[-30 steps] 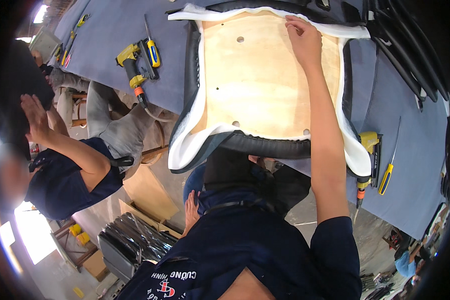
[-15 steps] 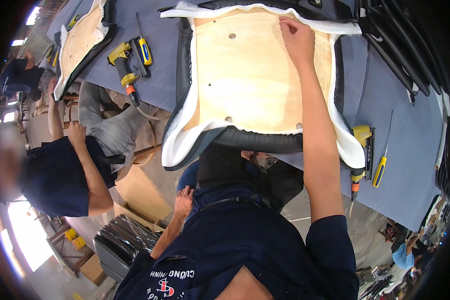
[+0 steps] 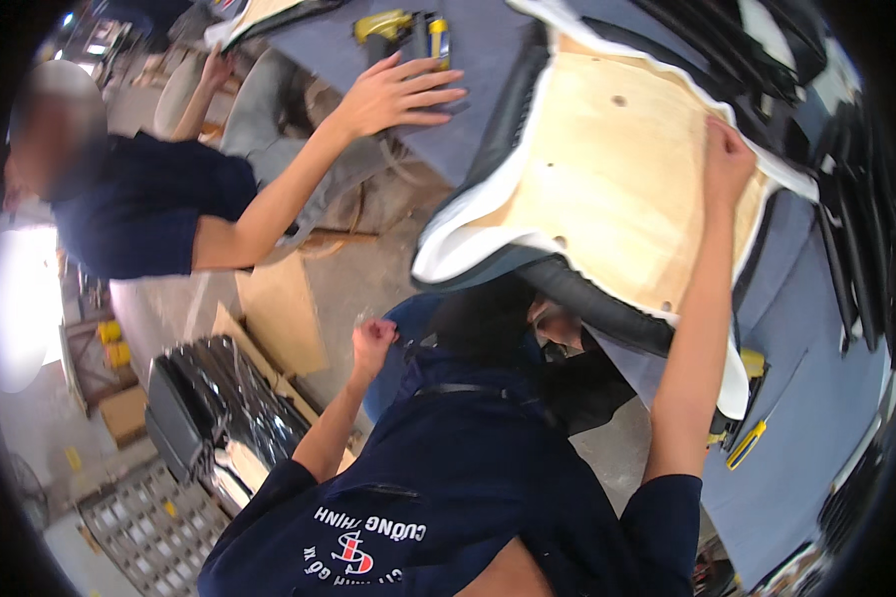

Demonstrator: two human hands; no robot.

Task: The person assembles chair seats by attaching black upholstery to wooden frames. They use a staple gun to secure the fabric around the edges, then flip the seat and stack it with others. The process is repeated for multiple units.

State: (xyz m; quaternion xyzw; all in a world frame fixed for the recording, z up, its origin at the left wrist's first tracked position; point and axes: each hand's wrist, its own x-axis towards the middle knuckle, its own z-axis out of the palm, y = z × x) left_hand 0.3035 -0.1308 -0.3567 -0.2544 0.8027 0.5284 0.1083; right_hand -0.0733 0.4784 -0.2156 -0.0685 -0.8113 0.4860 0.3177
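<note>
A plywood seat panel [image 3: 617,179], with white padding [image 3: 468,246] and a black cover [image 3: 603,301] around its edges, lies face down on the grey-blue table. At its far right edge, my right hand [image 3: 729,164] rests with fingers curled, close to the padding. Whether anything is pinched there is hidden. My left hand [image 3: 373,343] is raised above my lap, its fingers closed; I cannot make out anything in them. Beyond the panel's near right corner lie a yellow staple gun [image 3: 754,366], partly covered, and a yellow-handled screwdriver [image 3: 746,446].
At left, a co-worker's spread hand [image 3: 403,95] reaches over a second yellow staple gun [image 3: 380,24] and another screwdriver [image 3: 438,40]. Black covers [image 3: 851,219] are piled at the table's right. Shiny black padded pieces [image 3: 231,403] are stacked at lower left, beside cardboard.
The view has swung left, so the panel appears farther right and tilted. My left hand has come up and closed. The co-worker's arm now stretches over the table; my right hand stays at the panel's edge.
</note>
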